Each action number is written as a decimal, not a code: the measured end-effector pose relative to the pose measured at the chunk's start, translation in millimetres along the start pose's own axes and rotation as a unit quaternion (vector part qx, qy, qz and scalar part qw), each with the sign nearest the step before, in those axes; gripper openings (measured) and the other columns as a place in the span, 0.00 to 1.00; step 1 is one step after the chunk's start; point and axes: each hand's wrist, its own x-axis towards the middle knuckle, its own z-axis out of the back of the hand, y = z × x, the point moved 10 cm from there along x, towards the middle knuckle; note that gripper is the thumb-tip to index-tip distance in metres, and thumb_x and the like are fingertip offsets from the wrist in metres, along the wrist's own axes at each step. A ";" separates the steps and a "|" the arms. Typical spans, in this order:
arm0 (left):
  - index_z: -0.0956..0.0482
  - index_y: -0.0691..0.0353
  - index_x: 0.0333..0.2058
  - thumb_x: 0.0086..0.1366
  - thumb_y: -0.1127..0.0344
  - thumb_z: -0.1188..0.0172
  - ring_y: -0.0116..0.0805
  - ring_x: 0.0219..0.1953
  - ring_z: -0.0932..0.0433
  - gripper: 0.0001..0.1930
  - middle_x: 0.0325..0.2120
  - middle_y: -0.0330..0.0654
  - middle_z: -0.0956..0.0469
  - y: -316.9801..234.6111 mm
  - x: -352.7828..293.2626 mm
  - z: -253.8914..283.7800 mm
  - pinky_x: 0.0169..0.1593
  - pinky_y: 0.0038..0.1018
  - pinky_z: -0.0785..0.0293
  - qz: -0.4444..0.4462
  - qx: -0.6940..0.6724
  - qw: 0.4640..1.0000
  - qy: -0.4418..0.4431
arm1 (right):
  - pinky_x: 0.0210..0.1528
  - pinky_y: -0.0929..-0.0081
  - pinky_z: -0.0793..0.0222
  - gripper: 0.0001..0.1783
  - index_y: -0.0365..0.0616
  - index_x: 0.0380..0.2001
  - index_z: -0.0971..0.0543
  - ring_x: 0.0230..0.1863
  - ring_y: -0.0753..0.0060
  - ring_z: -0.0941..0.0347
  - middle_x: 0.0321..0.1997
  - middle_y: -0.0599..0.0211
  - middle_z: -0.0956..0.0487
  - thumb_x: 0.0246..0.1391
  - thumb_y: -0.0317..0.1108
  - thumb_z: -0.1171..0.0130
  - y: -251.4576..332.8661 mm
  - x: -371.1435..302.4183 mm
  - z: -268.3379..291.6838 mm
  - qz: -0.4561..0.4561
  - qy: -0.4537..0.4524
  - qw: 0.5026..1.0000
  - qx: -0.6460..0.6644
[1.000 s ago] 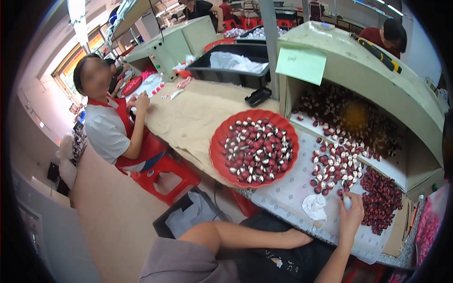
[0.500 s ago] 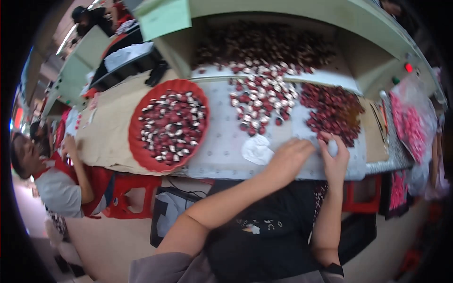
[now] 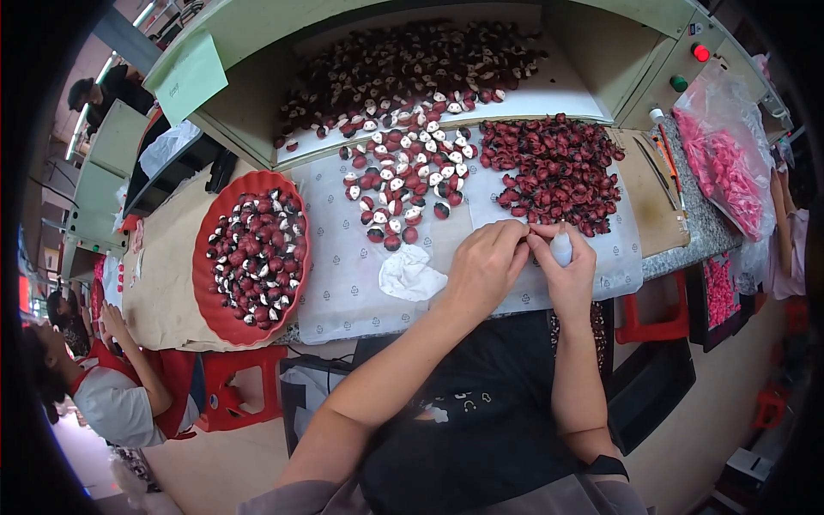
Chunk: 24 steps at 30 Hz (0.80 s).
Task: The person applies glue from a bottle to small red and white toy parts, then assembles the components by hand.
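Squeeze bottle (image 3: 561, 250), whitish, is gripped in the right hand (image 3: 573, 268), just six o'clock of the dark-red heap (image 3: 554, 176). A second ago the left hand (image 3: 491, 259) was well apart; now its fingertips meet the right's, its grip impossible to tell. The bottle's narrow tip points twelve o'clock, long axis twelve-to-six.

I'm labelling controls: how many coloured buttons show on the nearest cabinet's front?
2: on the right of the cabinet, a red button and, lower left of that, a green button. The plastic bag may hide others.
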 end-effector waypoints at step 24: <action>0.26 0.59 0.30 0.43 0.71 0.41 0.36 0.31 0.31 0.11 0.27 0.40 0.28 31.2 9.8 72.7 0.37 0.29 0.40 0.032 0.248 0.968 -0.038 | 0.39 0.76 0.37 0.17 0.39 0.33 0.28 0.37 0.63 0.32 0.37 0.59 0.30 0.34 0.24 0.40 35.7 -8.2 13.3 0.145 -0.052 0.967 -0.202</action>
